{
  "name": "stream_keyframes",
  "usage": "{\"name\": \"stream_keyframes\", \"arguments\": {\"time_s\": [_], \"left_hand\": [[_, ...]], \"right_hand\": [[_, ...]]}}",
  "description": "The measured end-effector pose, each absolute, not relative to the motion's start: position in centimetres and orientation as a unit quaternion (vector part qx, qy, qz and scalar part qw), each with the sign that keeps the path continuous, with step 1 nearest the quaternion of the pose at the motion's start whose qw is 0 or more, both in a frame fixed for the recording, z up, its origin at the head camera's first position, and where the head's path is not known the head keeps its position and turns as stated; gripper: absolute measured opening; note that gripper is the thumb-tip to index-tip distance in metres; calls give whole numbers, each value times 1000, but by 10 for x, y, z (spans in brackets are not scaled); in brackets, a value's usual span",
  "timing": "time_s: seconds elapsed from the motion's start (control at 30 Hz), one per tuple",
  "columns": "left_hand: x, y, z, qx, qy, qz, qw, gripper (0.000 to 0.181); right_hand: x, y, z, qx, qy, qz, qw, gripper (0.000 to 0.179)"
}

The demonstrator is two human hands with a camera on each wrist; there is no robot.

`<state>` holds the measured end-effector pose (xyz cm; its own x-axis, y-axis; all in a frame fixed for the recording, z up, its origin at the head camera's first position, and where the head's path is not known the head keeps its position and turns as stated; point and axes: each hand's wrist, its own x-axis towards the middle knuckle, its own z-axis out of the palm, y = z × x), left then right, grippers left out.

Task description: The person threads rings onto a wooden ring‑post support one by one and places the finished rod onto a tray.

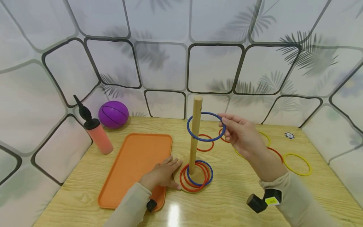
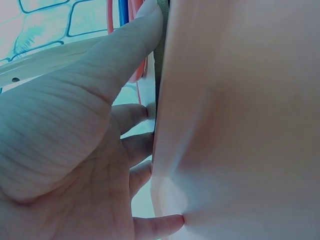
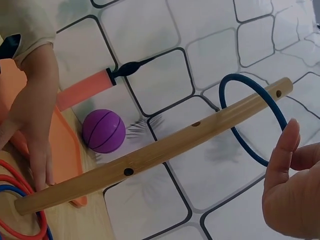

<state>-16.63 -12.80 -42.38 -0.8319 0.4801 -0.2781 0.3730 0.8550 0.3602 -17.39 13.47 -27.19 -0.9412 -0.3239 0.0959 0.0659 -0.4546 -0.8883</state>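
My right hand (image 1: 244,134) pinches a blue ring (image 1: 206,140) between thumb and fingers at its right side. The ring encircles the upper part of an upright wooden post (image 1: 194,151), tilted in the right wrist view. At the post's foot, red rings (image 1: 193,191) and another blue ring (image 1: 212,173) lie loosely around it on the round wooden base (image 1: 198,172). My left hand (image 1: 163,174) rests with fingers extended, thumb at the base's left edge. Its other fingers lie along the right rim of an orange tray (image 1: 139,164); in the left wrist view the little fingertip touches the tray.
Behind the tray stand a purple ball (image 1: 113,114) and a pink hand pump (image 1: 100,138) with black top. A red ring (image 1: 213,145) lies behind the post. Further right are a yellow ring (image 1: 300,174), other loose rings and a round chip (image 1: 289,135). Patterned walls enclose the table.
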Motion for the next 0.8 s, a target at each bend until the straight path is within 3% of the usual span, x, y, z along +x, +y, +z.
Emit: {"name": "stream_keyframes", "arguments": {"time_s": [0.8], "left_hand": [[-167,-128,-425,228,946,148,179,95]], "right_hand": [[-175,139,-349,-43,541,-825,156,19]]}}
